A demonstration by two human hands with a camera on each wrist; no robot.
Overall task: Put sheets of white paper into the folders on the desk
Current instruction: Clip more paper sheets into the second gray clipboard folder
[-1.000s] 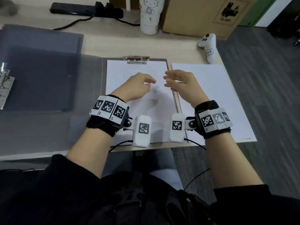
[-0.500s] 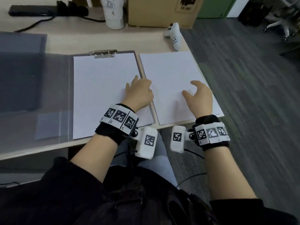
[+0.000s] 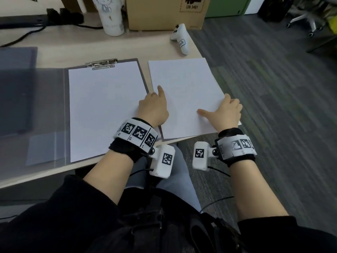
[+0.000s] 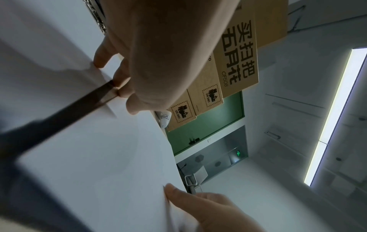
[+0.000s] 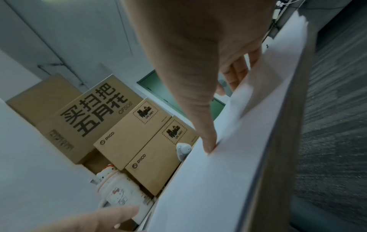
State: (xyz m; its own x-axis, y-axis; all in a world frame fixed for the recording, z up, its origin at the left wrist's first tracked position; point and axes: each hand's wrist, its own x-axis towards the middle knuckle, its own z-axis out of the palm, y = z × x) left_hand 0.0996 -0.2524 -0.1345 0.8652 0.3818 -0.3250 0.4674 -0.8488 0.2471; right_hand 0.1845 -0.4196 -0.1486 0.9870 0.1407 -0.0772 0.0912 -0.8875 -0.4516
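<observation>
Landmark: the open grey folder (image 3: 54, 99) with its metal clip (image 3: 102, 63).

A white sheet (image 3: 104, 110) already lies under the clip. The loose paper stack (image 3: 184, 92) sits just right of the folder, at the desk (image 3: 60, 50) corner, partly overhanging the edge.

Left hand (image 3: 154, 108): index finger straight, pressing the stack's left margin beside the folder's right edge; other fingers curled, holding nothing.

Right hand (image 3: 228, 111): thumb flat on top of the stack, fingers (image 5: 238, 70) wrapped under the far right edge — pinching the top sheet, which the right wrist view shows lifting.

Judged step: separating one sheet. To do it well, keep the left finger pinning the stack so only the top sheet slides; peel from the right edge, check that a single sheet has come away, then carry it left — flat, uncreased — to the clip.

Readable text, beyond the folder:
- cardboard box (image 3: 164, 13), "UN 3481"; wrist views add "PICO" and "CF508" with large Chinese characters.
- white tumbler (image 3: 109, 15), cartoon cat print.
- white controller (image 3: 179, 39), small handwritten label, unreadable.
</observation>
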